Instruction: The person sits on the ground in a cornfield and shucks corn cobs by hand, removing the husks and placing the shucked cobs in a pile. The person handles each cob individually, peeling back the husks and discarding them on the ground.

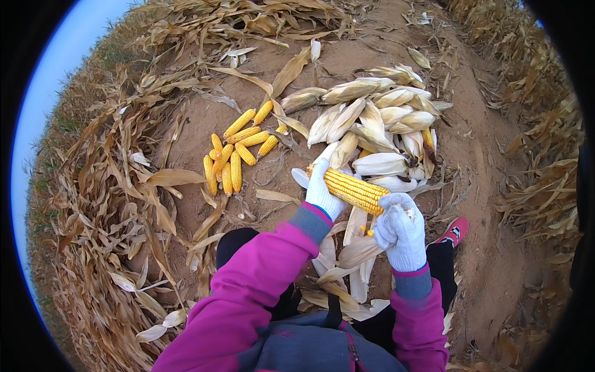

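A husked yellow ear of corn (355, 189) spans the gap between my two gloved hands. My left hand (320, 188), in a white knit glove, is wrapped around its left end. At the other end, the curled fingers of my right hand (399, 230) grip the butt, with a pale bit of husk or stalk showing at them. A strip of dry husk (360, 252) hangs just below my right hand. Two or three loose yellow kernels (370, 232) show beside that hand. Beyond the ear lies a pile of unhusked ears (372, 116) in pale husks.
Several bare yellow ears (234, 158) lie in a loose heap on the soil (265, 211) at left. Stripped husks (325, 255) cover the ground before my body. Dry corn stalks and leaves (107, 195) border the left side, with more at right (539, 172). A pink shoe (458, 231) rests at right.
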A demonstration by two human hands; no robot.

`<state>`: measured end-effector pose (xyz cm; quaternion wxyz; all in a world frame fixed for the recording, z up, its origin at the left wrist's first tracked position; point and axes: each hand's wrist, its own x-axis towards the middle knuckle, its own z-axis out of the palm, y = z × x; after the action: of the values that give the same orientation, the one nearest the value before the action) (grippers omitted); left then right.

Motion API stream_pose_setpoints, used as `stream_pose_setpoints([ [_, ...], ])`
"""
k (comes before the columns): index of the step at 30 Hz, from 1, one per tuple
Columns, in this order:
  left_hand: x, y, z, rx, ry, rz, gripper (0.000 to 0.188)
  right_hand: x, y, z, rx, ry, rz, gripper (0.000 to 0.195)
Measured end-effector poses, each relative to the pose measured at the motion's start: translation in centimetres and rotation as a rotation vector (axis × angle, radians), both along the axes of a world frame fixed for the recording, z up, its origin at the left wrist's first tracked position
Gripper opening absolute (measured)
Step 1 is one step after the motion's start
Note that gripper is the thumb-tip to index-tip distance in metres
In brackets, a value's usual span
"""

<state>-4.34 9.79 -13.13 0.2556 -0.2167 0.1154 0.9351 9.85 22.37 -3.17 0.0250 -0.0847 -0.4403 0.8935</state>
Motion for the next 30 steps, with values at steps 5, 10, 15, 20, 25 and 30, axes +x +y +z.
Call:
stream_pose_setpoints([
  [5,-6.7,-5.9,2.6,-0.079,-0.049,0.246,0.058,-1.3,5.0,-4.8,-0.352,0.002,-0.18,0.024],
  [10,-12.0,-13.8,3.6,-0.051,0.068,0.433,0.06,-1.3,5.0,-5.2,-0.355,-0.042,-0.264,0.033],
  [15,-3.2,-6.7,6.8,-0.372,0.463,-0.343,0.05,-1.6,4.2,-5.1,-0.41,0.038,-0.179,0.043],
  [20,4.6,-1.9,3.0,-0.886,1.228,-0.967,0.071,-2.7,3.3,-5.2,-0.372,0.099,-0.158,0.046],
  [25,0.8,-7.6,10.7,-0.774,0.941,-0.294,0.045,-1.7,6.8,-8.3,0.253,-0.155,-0.343,0.036],
  [30,0.8,-25.0,10.0,-1.324,0.77,-0.109,0.04,-0.2,6.6,-9.5,0.322,-0.28,-0.267,0.037],
])
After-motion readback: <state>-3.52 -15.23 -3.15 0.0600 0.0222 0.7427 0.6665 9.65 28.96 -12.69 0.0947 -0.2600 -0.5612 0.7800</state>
